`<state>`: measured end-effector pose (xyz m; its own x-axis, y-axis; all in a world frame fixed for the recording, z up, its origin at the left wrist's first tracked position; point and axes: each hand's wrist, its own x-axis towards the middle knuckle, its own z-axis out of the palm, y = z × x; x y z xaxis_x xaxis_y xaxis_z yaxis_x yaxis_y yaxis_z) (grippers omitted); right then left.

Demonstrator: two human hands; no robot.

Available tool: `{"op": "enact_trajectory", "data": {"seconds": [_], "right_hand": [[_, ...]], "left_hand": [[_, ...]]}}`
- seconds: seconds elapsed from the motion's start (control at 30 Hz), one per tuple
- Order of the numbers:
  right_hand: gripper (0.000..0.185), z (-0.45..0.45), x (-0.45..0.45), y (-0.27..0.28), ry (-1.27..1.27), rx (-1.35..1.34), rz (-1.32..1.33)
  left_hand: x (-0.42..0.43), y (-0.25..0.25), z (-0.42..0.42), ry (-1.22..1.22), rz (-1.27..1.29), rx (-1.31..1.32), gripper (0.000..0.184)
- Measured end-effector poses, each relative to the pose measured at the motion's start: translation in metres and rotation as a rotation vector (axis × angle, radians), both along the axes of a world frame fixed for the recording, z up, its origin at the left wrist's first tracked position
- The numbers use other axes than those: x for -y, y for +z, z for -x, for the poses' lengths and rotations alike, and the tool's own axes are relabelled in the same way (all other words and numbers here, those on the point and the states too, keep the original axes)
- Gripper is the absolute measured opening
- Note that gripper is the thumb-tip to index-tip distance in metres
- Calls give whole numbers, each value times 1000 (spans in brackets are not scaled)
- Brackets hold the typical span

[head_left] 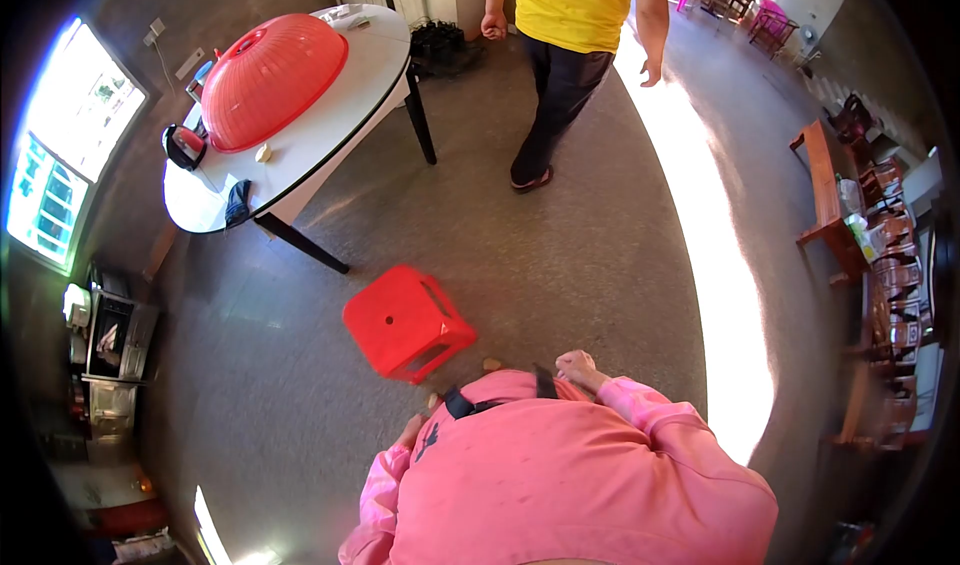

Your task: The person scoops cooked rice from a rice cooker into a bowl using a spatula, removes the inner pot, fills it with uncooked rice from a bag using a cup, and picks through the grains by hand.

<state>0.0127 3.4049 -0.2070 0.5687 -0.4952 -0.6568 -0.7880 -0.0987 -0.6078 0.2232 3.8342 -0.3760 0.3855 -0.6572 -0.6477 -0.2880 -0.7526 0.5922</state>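
Note:
Below me is my pink top, with dark straps at its front edge. My right hand [580, 367] is beside the right strap, its fingers curled; whether it grips anything is too small to tell. At the left side of the top, my left hand [411, 431] shows only in part beyond the pink sleeve, and its fingers are hidden. A red plastic stool [392, 315] stands on the floor just ahead of my body, apart from both hands.
A white table [370, 60] at the upper left bears a large red mesh cover [270, 80] and a kettle [184, 147]. A person in a yellow shirt [575, 5] stands ahead. A wooden bench [828, 190] is at the right.

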Motion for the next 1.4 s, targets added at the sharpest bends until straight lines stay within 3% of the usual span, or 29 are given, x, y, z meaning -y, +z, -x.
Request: {"op": "enact_trajectory", "data": {"seconds": [0.1, 0.2, 0.3, 0.37, 0.47, 0.53, 0.67, 0.77, 0.87, 0.93, 1.03, 1.17, 1.4], "right_hand": [[23, 2, 3, -12, 66, 37, 61], [24, 3, 8, -22, 49, 69, -37], [25, 2, 12, -31, 42, 51, -19], [25, -4, 10, -10, -31, 36, -38], [24, -2, 14, -17, -13, 21, -20], [24, 0, 13, -23, 14, 14, -4], [23, -1, 8, -19, -36, 35, -56], [22, -20, 2, 15, 22, -15, -52], [21, -36, -10, 13, 88, -9, -92], [20, -35, -11, -12, 185, -49, -111], [20, -46, -25, -20, 388, -27, -15], [20, -70, -38, -58, 481, 42, -94], [19, -131, -104, -31, 548, 7, -212]], "left_hand": [[24, 95, -2, 386, 16, -236, 24], [51, 152, 2, 515, 21, -274, 23], [43, 110, 7, 402, 16, -146, 25], [37, 78, 12, 257, 16, -31, 27], [40, 73, 14, 83, 8, 125, 28], [50, 119, 16, 24, -6, 202, 28], [31, 94, 22, -205, -226, 407, 24], [29, 126, 34, 158, -201, 277, 30], [21, 141, 51, 335, 77, 80, 29], [3, 104, 72, 339, -5, 28, 26], [1, 137, 85, 472, -181, -24, 24], [-17, 138, 103, 438, -259, 107, 22], [-82, 124, 129, 536, -285, 367, 17]]}}
